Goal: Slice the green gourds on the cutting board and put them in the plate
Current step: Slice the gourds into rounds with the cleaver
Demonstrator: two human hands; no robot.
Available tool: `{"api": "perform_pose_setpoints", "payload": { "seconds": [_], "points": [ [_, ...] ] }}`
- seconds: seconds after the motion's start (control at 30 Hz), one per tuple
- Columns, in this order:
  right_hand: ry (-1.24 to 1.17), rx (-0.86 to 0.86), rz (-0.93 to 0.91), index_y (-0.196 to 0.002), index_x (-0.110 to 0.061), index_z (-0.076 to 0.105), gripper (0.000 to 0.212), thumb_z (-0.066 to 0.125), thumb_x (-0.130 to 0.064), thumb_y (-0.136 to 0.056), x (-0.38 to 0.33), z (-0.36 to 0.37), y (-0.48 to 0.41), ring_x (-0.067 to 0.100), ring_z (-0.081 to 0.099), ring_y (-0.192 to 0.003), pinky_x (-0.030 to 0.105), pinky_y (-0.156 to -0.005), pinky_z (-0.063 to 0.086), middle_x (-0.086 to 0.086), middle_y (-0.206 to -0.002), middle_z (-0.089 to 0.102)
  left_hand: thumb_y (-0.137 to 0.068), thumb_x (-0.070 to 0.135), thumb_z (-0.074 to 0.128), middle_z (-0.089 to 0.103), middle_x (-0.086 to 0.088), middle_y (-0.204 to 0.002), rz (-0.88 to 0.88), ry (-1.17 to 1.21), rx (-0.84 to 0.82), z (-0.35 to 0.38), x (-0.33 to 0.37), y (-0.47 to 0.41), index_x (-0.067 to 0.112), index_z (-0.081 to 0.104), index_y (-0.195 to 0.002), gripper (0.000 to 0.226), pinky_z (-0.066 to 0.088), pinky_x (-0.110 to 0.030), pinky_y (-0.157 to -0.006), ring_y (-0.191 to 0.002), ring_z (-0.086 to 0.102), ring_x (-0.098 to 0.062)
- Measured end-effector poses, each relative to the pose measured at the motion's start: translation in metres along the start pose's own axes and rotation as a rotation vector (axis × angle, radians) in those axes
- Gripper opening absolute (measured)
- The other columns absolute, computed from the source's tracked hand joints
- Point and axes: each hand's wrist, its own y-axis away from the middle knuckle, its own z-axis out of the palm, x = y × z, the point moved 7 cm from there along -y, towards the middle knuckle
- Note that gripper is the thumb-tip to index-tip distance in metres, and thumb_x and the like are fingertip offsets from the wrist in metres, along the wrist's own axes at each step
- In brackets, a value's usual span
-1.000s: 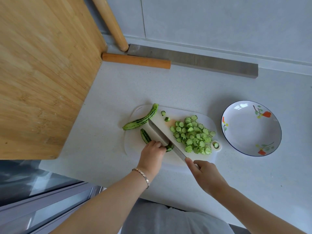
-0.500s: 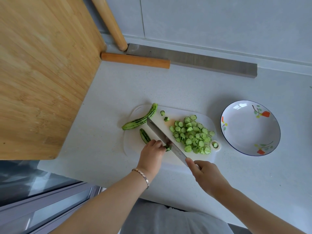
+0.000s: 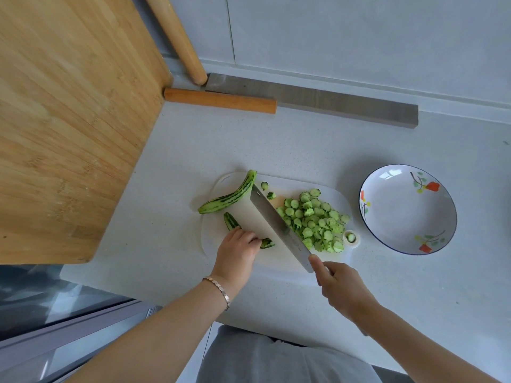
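Far left: big wooden board (image 3: 69,120) over the counter (image 3: 171,167). Just past its corner, two rolling pins, one slanting up (image 3: 177,37), one lying flat (image 3: 221,100), and a steel bar (image 3: 312,99) along the wall.

Mid-frame: white cutting board (image 3: 214,236) on the counter. Along its far left edge, a whole gourd (image 3: 229,196), curved and striped, its tip hanging over the rim. Nearer, a half-cut gourd (image 3: 231,221) pinned down by the left hand (image 3: 237,252), fingers curled over it, knuckles against the flat of the knife (image 3: 265,217). Bracelet (image 3: 218,288) on that wrist.

Knife slanted across the board, the gourd's cut end poking out beside the blade. Right of the blade, a heap of slices (image 3: 312,219), two strays near the blade tip, one in the board's handle hole.

Right hand (image 3: 343,288) wrapped round the knife handle, forefinger stretched onto the blade's heel.

Far right: flowered plate (image 3: 401,217) on the counter, near the board, not touching.
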Motion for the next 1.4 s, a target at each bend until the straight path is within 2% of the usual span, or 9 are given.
{"api": "perform_pose_setpoints", "payload": {
  "seconds": [0.23,0.53,0.67,1.0,1.27,1.4],
  "points": [
    [0.028,-0.024,-0.009,-0.068,-0.012,0.039,0.053,0.038,-0.061,-0.088,-0.004,-0.004,0.005,0.018,0.032,-0.056,0.028,-0.058,0.030,0.006,-0.061,0.036,-0.029,-0.015,0.081,0.059,-0.002,-0.058,-0.021,0.054,-0.082,0.008,0.013,-0.008,0.009,0.068,-0.056,0.038,0.048,-0.025,-0.066,-0.054,0.056,-0.022],
    [0.080,-0.022,-0.021,-0.065,-0.013,0.035,0.052,0.040,-0.058,-0.090,-0.007,-0.002,0.003,0.017,0.030,-0.052,0.026,-0.055,0.029,0.003,-0.059,0.036,-0.029,-0.014,0.079,0.059,-0.002,-0.058,-0.033,0.053,-0.088,0.008,0.014,-0.008,0.009,0.069,-0.057,0.038,0.049,-0.024,-0.065,-0.055,0.056,-0.022],
    [0.099,-0.018,-0.035,-0.065,-0.012,0.037,0.052,0.039,-0.057,-0.090,-0.010,-0.004,0.004,0.016,0.032,-0.052,0.025,-0.055,0.030,0.003,-0.059,0.038,-0.030,-0.018,0.077,0.060,-0.005,-0.062,-0.030,0.044,-0.044,0.005,0.016,-0.007,0.006,0.069,-0.057,0.037,0.052,-0.030,-0.070,-0.057,0.058,-0.024],
    [0.158,-0.001,-0.085,-0.059,-0.014,0.032,0.054,0.039,-0.056,-0.091,-0.017,-0.009,0.008,0.015,0.031,-0.052,0.027,-0.054,0.029,0.001,-0.056,0.036,-0.026,-0.017,0.072,0.059,-0.003,-0.061,-0.019,0.000,-0.017,-0.001,0.019,-0.007,0.009,0.068,-0.055,0.039,0.048,-0.027,-0.065,-0.055,0.055,-0.023],
    [0.214,0.008,-0.078,-0.059,-0.014,0.028,0.054,0.039,-0.056,-0.091,-0.012,0.000,-0.004,0.013,0.026,-0.048,0.024,-0.050,0.025,-0.002,-0.054,0.030,-0.030,-0.015,0.073,0.060,-0.003,-0.062,-0.011,0.017,-0.043,0.000,0.020,-0.008,0.009,0.068,-0.056,0.035,0.049,-0.027,-0.065,-0.057,0.056,-0.024],
    [0.147,0.000,-0.051,-0.060,-0.013,0.029,0.053,0.039,-0.056,-0.091,-0.006,0.006,-0.005,0.014,0.026,-0.048,0.024,-0.050,0.026,0.000,-0.054,0.031,-0.041,-0.014,0.077,0.062,-0.003,-0.066,0.012,0.051,-0.024,0.000,0.015,-0.004,0.009,0.072,-0.066,0.034,0.050,-0.029,-0.070,-0.062,0.058,-0.024]
  ]
}}
